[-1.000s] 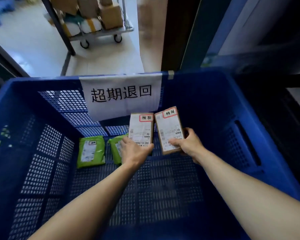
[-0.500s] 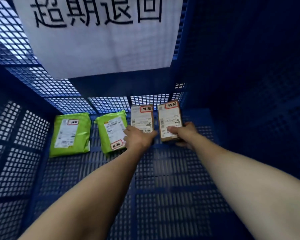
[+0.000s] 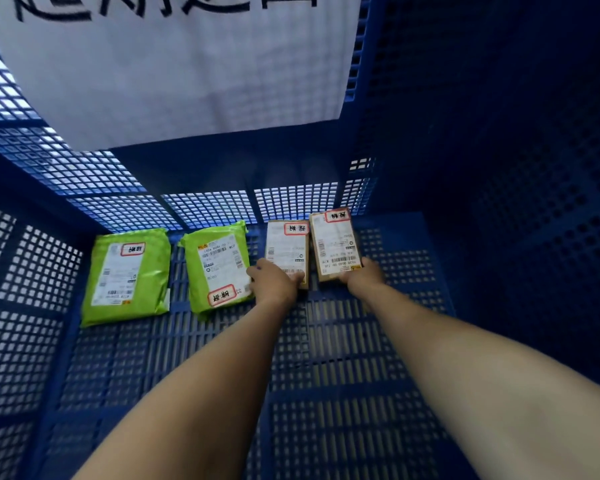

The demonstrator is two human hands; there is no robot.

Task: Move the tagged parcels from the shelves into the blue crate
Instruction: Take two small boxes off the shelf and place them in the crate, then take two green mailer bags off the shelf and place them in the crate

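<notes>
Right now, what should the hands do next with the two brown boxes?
Probably let go. Both hands, left and right, hold the two brown boxes down at the blue crate floor, in line with the green bags.

Both bare forearms reach forward and down, converging toward the far end. The left hand (image 3: pixel 274 282) lies palm down, fingers curled over the near end of a small cardboard box (image 3: pixel 286 249). The right hand (image 3: pixel 362 277), just beside it, grips the near end of a second box (image 3: pixel 335 249); its fingers seem tucked underneath, though they are hidden.
</notes>
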